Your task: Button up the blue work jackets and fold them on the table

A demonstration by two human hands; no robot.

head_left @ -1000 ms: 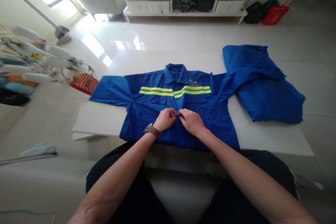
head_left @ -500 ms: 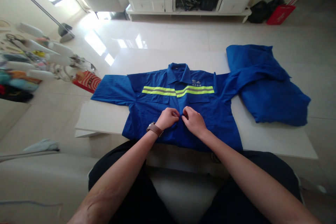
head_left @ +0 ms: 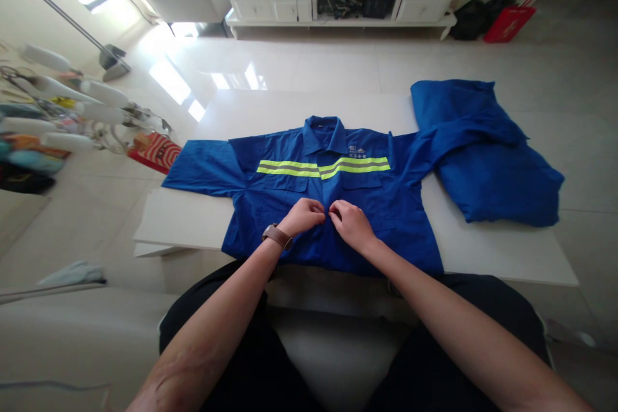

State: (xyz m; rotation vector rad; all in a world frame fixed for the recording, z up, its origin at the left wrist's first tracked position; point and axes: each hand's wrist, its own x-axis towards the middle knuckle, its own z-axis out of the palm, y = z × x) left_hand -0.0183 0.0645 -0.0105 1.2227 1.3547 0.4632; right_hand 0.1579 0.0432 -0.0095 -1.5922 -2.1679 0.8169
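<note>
A blue work jacket (head_left: 290, 199) lies front side up on the white table (head_left: 502, 248), its collar away from me and its sleeves spread to both sides. A yellow-green reflective stripe (head_left: 355, 167) crosses its chest. My left hand (head_left: 304, 215), with a brown-strapped watch (head_left: 277, 235) at the wrist, pinches the jacket's front edge along the centre line. Just to the right, my right hand (head_left: 351, 222) pinches the same front opening, with a small gap between the hands. Whatever small part lies between the fingertips is hidden.
A heap of blue clothing (head_left: 502, 174) lies on the table's right side, under the jacket's sleeve end. Thread cones on a stand (head_left: 101, 109) and a red patterned box (head_left: 153, 151) are at the left. A white cabinet (head_left: 270, 9) stands across the floor.
The whole view has shifted slightly. My hands stay at the jacket's centre front, still pinching, with the fingertips a little changed in position.
</note>
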